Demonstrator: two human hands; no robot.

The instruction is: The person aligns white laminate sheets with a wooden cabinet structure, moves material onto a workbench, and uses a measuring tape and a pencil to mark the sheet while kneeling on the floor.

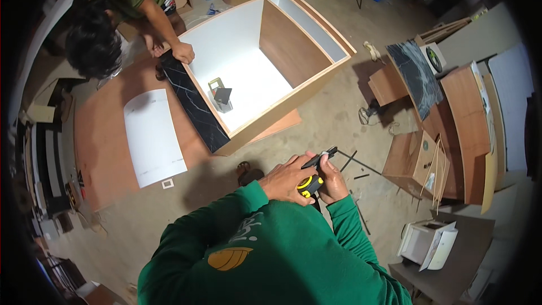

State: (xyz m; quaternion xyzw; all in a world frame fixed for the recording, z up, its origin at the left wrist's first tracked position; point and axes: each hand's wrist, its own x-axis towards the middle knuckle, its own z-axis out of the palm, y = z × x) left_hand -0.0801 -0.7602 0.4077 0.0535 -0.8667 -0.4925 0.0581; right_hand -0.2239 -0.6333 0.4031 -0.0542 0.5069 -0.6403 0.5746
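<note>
Holding a yellow-and-black tape measure [310, 185] close to the chest, the person has both hands shut round it: left hand [285, 181] wraps the case from the left, right hand [333, 181] cups it from the right w/ thumb and fingers pinching a thin black strip [319, 158] that sticks up and away from the case. Can't tell if that strip is the tape's blade or a separate piece.

Risks, judged from this: the strip is held only at its near end, so it could flick or slip out of the pinch; if it's the blade and the lock isn't set, it may snap back onto the fingers. Loose dark rods [355, 165] lie on the concrete floor [327, 118] just beyond the hands, a trip or roll hazard underfoot.

Another person's hand [182, 52] rests on the corner of the open wooden cabinet [265, 62], beside the dark marbled panel [195, 104] — well apart from the tape, so no clash there.
</note>
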